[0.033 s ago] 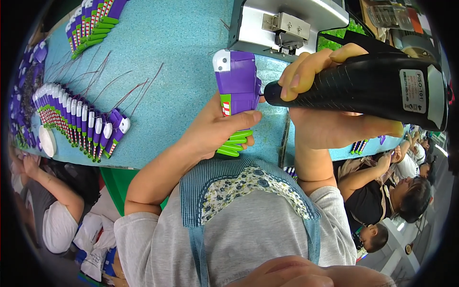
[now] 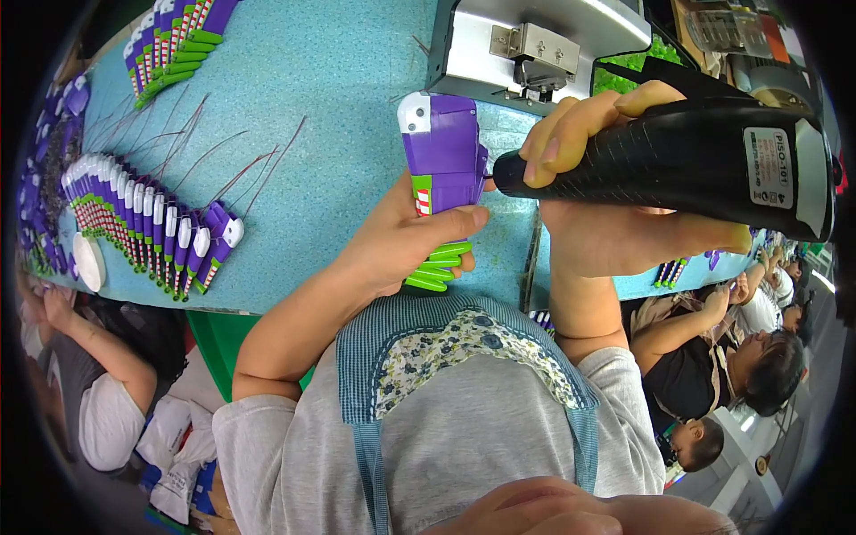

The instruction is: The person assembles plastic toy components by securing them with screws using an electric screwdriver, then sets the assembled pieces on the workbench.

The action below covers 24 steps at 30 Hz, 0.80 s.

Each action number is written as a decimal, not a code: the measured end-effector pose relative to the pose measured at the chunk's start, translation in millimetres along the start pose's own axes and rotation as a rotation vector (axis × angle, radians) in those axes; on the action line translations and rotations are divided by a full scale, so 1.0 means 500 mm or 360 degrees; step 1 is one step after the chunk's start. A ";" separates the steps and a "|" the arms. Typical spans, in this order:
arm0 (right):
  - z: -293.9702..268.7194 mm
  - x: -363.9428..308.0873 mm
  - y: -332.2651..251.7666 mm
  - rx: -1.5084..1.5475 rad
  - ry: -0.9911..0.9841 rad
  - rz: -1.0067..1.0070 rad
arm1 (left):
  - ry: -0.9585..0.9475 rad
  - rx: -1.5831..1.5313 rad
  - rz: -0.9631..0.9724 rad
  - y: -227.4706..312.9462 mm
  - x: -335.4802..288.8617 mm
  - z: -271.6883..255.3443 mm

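Observation:
My left hand (image 2: 419, 227) is closed around a plastic toy arm (image 2: 443, 143), purple and white with a green and red-striped band and green fingers at its lower end. The toy arm stands roughly upright, its white end pointing away from me. In my right hand (image 2: 588, 178) is a black electric screwdriver (image 2: 687, 160), lying nearly sideways and gripped from above and below. Its thin bit reaches the right side of the toy arm, about midway along; the exact contact spot is too small to make out.
A grey and white machine (image 2: 535, 53) with a metal block stands just beyond. Left on the blue table (image 2: 294, 196) lie a row of toy arms (image 2: 147, 223) with thin wires, a white oval piece (image 2: 87, 261) and another stack (image 2: 178, 45). Co-workers (image 2: 695, 348) sit on both sides.

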State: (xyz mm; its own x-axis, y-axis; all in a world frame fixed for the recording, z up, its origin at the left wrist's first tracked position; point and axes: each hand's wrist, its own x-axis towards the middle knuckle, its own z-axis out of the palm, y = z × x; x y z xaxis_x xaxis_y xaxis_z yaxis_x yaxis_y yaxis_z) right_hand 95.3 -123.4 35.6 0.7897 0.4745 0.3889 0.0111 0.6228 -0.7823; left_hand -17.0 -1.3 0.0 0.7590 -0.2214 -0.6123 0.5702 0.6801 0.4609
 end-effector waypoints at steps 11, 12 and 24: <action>0.024 0.037 -0.058 -0.0056 0.0005 -0.0008 | -0.0058 0.0239 -0.0074 0.054 -0.023 -0.019; 0.025 0.043 -0.075 -0.0104 0.0053 -0.0040 | -0.0041 0.0368 0.0004 0.073 -0.033 -0.021; -0.023 -0.028 -0.021 -0.0281 0.0466 0.0187 | 0.0648 0.1908 0.0527 0.576 0.290 -0.051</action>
State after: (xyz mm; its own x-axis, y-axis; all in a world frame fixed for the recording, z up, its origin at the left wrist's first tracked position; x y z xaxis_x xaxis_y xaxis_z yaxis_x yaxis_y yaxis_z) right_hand 91.4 -143.7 32.7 0.9338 0.3223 0.1556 -0.0045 0.4453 -0.8954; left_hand 249.4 180.4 27.7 0.8878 0.2045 -0.4123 0.4599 -0.4267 0.7787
